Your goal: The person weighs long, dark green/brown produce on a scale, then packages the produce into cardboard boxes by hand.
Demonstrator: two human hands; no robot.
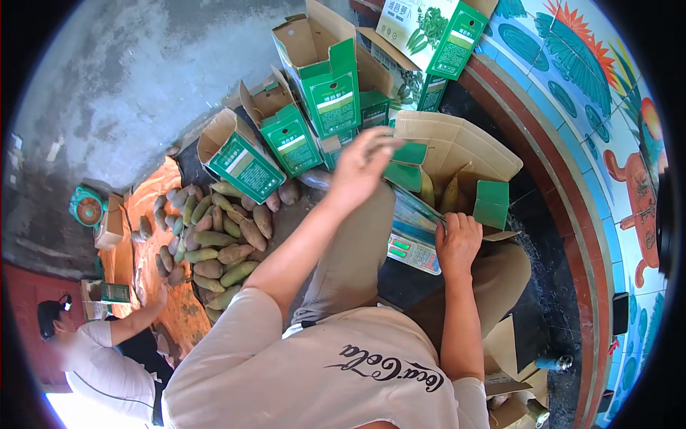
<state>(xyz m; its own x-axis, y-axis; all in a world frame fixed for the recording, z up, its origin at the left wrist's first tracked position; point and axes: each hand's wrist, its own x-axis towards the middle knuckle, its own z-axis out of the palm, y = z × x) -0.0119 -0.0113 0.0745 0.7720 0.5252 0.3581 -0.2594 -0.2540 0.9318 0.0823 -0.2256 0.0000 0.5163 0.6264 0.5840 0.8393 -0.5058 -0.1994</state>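
Observation:
An opened cardboard box with green flaps stands in front of me, holding a few long green-brown root vegetables. My right hand grips the box's near edge, fingers curled over it. Over the left side of the box, close to a green flap, my left hand is raised with its fingers apart and slightly blurred, holding nothing. Below the box, between my knees, a digital scale shows a lit green display.
On the left, a pile of root vegetables lies beside an orange sheet. Green and white boxes stand beyond my left hand. A person reaches toward the sheet at lower left. A raised red-brown ledge curves along the right.

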